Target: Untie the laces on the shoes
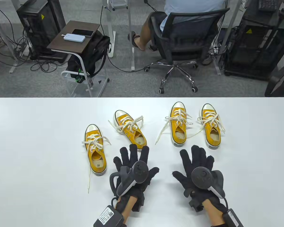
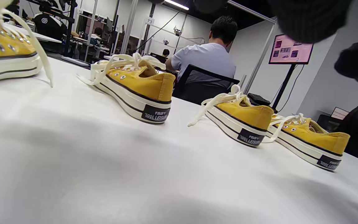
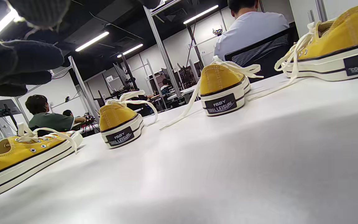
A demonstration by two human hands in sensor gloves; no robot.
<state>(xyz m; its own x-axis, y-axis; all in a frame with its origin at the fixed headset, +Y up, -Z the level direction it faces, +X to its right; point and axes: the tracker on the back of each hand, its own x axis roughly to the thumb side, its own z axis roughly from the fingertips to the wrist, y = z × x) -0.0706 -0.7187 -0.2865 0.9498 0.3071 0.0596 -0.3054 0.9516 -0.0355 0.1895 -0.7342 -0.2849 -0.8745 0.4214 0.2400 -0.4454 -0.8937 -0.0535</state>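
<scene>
- Leftmost, a yellow sneaker (image 1: 95, 150) is set on the white table (image 1: 33, 151), its cream lace (image 1: 89, 176) trailing toward the near edge.
- Beside it, a second sneaker (image 1: 130, 129) is angled, just beyond the left hand (image 1: 132, 169), which is spread flat, nothing grasped.
- Rightward, two more sneakers (image 1: 178, 123) (image 1: 211, 125) are placed side by side, laces loose.
- Nearest, the right hand (image 1: 200, 171) is likewise splayed, released, touching no shoe.
</scene>
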